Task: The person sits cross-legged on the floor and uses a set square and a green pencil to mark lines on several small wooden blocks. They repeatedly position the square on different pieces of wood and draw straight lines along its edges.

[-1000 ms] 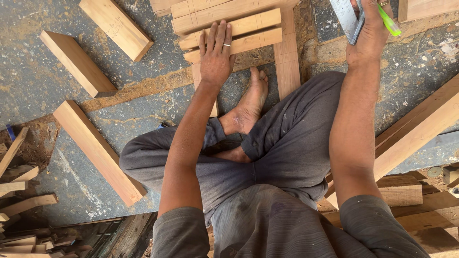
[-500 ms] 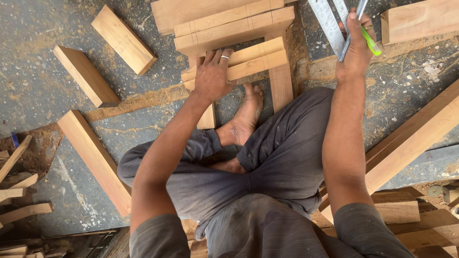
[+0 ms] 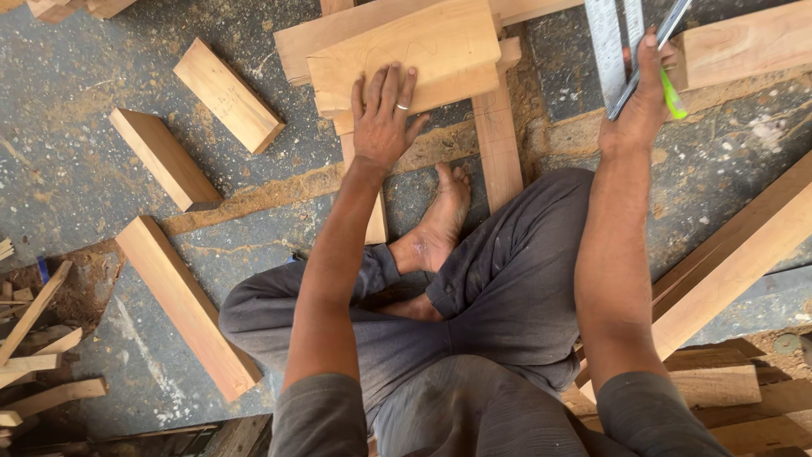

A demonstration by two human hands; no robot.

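Wood block [image 3: 406, 55] under left hand [image 3: 385, 123], right hand [image 3: 634, 114] gripping steel square [image 3: 613, 46]

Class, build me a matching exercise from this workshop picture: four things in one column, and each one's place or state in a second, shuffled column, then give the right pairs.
Things:
1. left hand
2. right hand
3. bare foot
4. long wooden block

Places or states:
A. lies alone on the grey floor, beside the person's knee
B. grips a metal square and a green pen
C. rests flat on the stacked wooden pieces
D. lies on the floor between two upright-running rails, just below the stack

Pairs: 1-C, 2-B, 3-D, 4-A
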